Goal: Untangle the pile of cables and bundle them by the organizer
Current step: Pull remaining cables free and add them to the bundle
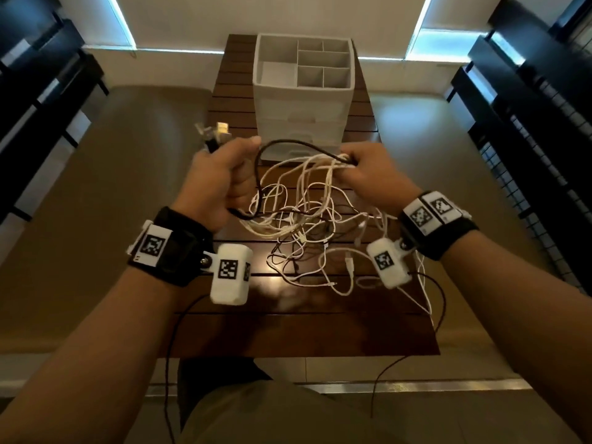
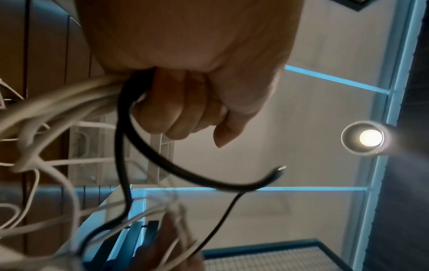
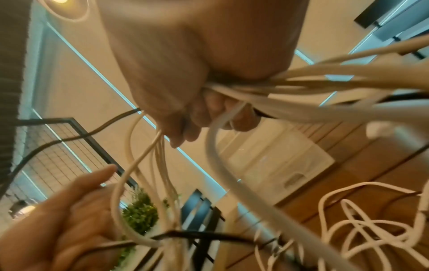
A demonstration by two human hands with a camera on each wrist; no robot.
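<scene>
A tangle of white and black cables [image 1: 304,219] hangs between my hands above the dark wooden table [image 1: 320,325]. My left hand [image 1: 221,174] grips a bunch of cables in a fist, with several plug ends [image 1: 214,133] sticking out above it. In the left wrist view its fingers [image 2: 183,110] curl round white strands and a black cable [image 2: 144,146]. My right hand [image 1: 365,169] grips a bundle of white loops and a black cable [image 1: 294,145]; the right wrist view shows the white cables [image 3: 278,95] running through that fist. The white organizer [image 1: 304,88] stands behind.
The organizer has several open compartments on top and drawers below. Loose cable ends trail over the table's near right part [image 1: 352,277]. Thin black wires [image 1: 442,302] hang off the table edges. Dark slatted furniture [image 1: 528,123] flanks both sides.
</scene>
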